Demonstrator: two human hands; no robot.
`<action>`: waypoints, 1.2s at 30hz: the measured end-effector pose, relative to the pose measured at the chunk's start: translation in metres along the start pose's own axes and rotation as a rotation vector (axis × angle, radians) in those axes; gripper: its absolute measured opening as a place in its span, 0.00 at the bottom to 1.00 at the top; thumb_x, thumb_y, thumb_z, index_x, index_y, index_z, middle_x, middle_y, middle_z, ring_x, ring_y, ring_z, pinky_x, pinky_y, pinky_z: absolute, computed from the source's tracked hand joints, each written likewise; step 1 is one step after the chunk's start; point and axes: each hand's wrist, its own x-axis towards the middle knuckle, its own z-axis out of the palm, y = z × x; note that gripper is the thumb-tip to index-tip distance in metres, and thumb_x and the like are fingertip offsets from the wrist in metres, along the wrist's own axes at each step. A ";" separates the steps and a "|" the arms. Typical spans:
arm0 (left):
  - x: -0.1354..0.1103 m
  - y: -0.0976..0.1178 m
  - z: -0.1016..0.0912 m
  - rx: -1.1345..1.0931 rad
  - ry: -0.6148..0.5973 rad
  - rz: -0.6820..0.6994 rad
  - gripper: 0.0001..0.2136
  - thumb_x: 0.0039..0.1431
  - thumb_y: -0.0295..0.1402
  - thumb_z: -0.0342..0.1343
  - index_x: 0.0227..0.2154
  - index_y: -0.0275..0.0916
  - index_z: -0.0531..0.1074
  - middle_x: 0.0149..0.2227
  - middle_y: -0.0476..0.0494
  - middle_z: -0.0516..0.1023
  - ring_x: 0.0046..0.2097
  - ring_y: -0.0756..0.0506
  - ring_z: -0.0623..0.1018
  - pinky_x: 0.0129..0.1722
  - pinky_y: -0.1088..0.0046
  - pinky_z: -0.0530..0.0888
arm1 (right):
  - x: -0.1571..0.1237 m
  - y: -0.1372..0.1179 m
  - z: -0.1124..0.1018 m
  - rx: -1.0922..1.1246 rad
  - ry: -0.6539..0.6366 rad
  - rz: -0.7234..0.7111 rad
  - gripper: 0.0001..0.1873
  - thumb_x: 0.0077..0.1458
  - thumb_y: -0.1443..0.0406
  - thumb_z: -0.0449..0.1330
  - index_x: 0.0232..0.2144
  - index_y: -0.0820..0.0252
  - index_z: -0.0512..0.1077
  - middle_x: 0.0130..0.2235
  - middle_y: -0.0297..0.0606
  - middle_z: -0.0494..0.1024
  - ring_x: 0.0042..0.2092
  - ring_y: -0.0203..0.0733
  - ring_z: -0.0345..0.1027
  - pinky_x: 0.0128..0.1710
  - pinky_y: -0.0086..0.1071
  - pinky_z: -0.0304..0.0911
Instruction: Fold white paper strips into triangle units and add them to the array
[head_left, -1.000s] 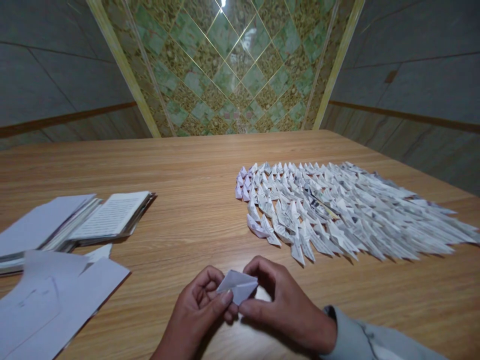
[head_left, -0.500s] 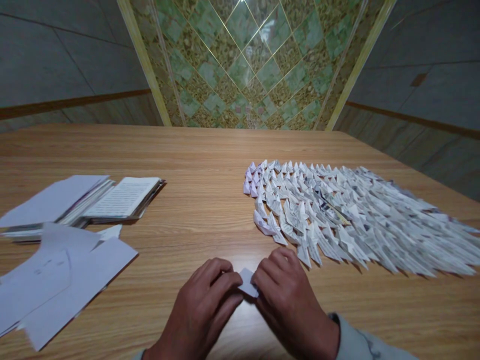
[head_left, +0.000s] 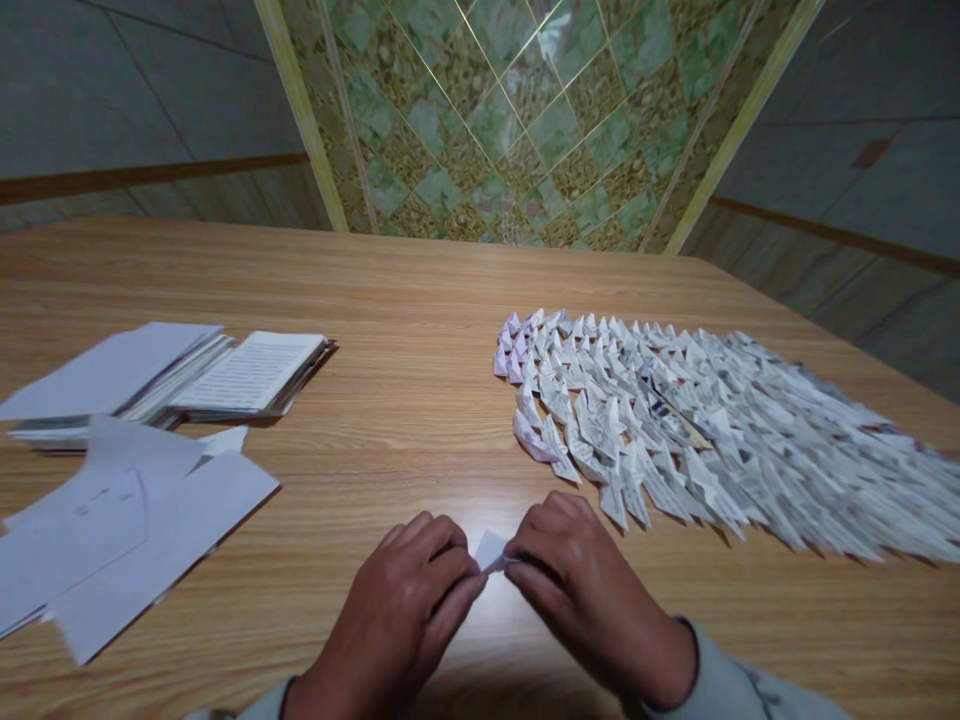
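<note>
A small folded piece of white paper (head_left: 490,549) is pinched between my two hands, just above the wooden table. My left hand (head_left: 409,590) grips its left corner between thumb and fingers. On the opposite side, my right hand (head_left: 577,575) holds the right corner the same way. The paper's top comes to a point, and its lower part is partly hidden by my fingertips. Beyond my right hand stand many folded paper boats (head_left: 660,430) in tight rows, mostly printed paper, with a few lilac ones at the left end.
Loose white sheets (head_left: 187,540) lie at the left of the table (head_left: 405,330). Behind them are a stack of papers (head_left: 112,370) and a smaller stack of printed pages (head_left: 255,372). A tiled wall (head_left: 495,130) rises past the far table edge.
The folded paper has tilted, and its lower edge now looks narrower between my fingertips. My right thumb shows apart below the fingers. The whole view has shifted and tilted slightly.
</note>
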 end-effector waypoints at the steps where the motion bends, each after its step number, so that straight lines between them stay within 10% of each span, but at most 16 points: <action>1: 0.000 0.000 0.000 -0.011 0.000 -0.019 0.09 0.68 0.29 0.52 0.31 0.40 0.73 0.32 0.45 0.75 0.34 0.43 0.73 0.33 0.67 0.67 | 0.000 0.002 0.000 0.020 0.000 0.007 0.05 0.65 0.65 0.62 0.35 0.56 0.76 0.34 0.33 0.76 0.40 0.42 0.64 0.44 0.38 0.53; 36: 0.005 0.000 0.002 0.033 -0.026 -0.183 0.08 0.65 0.31 0.55 0.29 0.40 0.69 0.33 0.45 0.73 0.37 0.40 0.73 0.35 0.64 0.65 | 0.007 0.003 0.011 -0.057 0.017 0.067 0.06 0.60 0.71 0.66 0.40 0.58 0.75 0.37 0.37 0.78 0.41 0.46 0.67 0.46 0.40 0.55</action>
